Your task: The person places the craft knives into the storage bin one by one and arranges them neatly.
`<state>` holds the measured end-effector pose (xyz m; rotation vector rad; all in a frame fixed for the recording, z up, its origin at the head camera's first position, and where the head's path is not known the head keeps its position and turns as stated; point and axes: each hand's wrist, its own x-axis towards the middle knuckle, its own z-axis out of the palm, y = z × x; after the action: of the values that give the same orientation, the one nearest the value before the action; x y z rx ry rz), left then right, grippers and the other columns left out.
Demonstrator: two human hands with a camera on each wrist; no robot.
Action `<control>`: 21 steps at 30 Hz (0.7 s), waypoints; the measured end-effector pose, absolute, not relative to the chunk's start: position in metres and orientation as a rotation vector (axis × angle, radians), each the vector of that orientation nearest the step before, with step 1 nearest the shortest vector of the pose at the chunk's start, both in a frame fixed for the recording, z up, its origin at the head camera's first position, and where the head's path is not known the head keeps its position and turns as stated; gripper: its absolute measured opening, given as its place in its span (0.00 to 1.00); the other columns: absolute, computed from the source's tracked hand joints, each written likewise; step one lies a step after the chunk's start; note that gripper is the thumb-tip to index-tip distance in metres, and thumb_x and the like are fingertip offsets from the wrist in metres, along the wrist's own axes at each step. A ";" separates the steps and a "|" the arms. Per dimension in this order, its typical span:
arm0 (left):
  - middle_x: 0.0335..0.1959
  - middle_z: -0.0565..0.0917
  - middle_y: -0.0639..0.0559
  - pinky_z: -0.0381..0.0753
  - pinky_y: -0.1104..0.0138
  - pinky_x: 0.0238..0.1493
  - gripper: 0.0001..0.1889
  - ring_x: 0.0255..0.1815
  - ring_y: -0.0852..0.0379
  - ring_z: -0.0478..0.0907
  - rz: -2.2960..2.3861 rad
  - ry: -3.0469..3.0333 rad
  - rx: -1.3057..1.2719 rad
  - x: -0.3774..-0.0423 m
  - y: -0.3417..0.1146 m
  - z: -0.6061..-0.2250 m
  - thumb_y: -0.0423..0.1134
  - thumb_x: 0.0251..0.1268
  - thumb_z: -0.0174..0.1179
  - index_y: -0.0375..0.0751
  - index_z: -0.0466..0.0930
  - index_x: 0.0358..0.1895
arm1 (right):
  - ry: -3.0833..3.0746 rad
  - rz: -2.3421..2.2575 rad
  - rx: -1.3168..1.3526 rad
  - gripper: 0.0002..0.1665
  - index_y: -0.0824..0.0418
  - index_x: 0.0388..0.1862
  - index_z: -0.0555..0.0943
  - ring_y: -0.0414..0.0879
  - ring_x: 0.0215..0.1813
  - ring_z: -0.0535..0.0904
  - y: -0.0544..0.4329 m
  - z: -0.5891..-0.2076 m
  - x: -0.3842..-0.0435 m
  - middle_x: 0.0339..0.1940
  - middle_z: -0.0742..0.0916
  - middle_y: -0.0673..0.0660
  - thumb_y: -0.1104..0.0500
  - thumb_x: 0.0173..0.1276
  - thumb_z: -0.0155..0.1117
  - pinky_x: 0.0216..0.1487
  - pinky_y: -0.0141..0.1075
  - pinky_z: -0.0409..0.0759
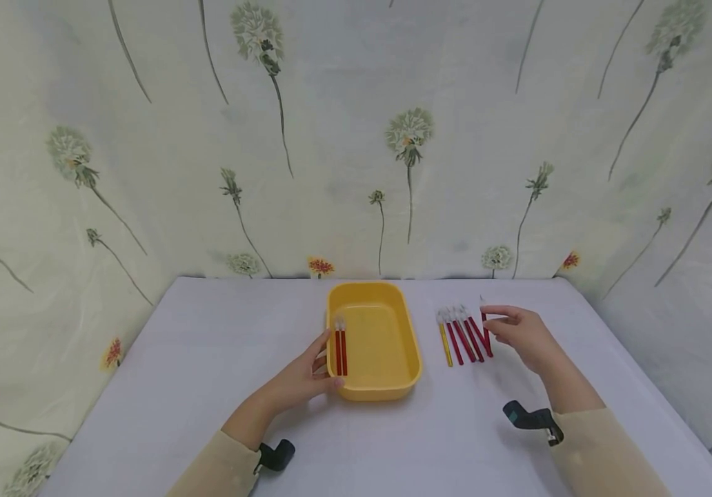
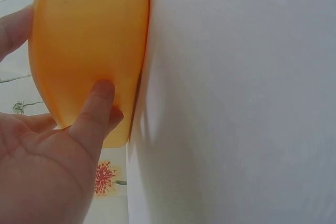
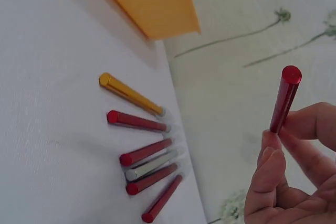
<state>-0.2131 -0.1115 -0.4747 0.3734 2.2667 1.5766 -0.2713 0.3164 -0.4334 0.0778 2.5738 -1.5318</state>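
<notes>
The left hand (image 1: 306, 373) is held in a spread grip; farther right, the right hand (image 1: 523, 336) is raised, pinched.

Pale backdrop (image 1: 331, 103) printed with dandelions (image 1: 256, 31) and orange flowers (image 1: 321, 266) rises behind and on both sides | white worktop (image 1: 219, 345) stretches before it | soft, muted light

Tray (image 1: 387, 345) on table (image 1: 238, 331), near far edge, two sticks (image 1: 341, 352) inside tray at left, row of sticks (image 1: 464, 341) on table right of tray, backdrop (image 1: 331, 138) behind.
</notes>
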 end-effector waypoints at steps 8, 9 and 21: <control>0.82 0.49 0.43 0.67 0.51 0.70 0.54 0.76 0.42 0.60 1.573 2.275 0.365 -0.212 -0.112 -0.474 0.50 0.63 0.70 0.51 0.39 0.82 | 2.550 -1.596 0.072 0.29 0.62 0.72 0.71 0.57 0.64 0.75 0.298 -0.422 -0.265 0.65 0.78 0.68 0.53 0.77 0.58 0.62 0.40 0.79; 0.82 0.49 0.43 0.67 0.51 0.70 0.54 0.76 0.41 0.61 1.574 2.274 0.366 -0.212 -0.112 -0.473 0.50 0.63 0.70 0.51 0.39 0.82 | 2.550 -1.599 0.064 0.29 0.62 0.72 0.71 0.57 0.64 0.75 0.296 -0.422 -0.264 0.66 0.78 0.68 0.53 0.77 0.58 0.63 0.41 0.78; 0.82 0.49 0.49 0.66 0.52 0.71 0.55 0.77 0.46 0.60 1.545 2.294 0.326 -0.214 -0.112 -0.477 0.54 0.60 0.70 0.56 0.40 0.82 | 2.525 -1.653 0.038 0.28 0.62 0.72 0.71 0.59 0.65 0.74 0.273 -0.411 -0.261 0.65 0.77 0.69 0.54 0.77 0.59 0.66 0.46 0.73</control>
<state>-0.2139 -0.1117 -0.4775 0.3261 2.2939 1.5447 -0.2614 0.2727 -0.4114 0.0381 2.5250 -1.6525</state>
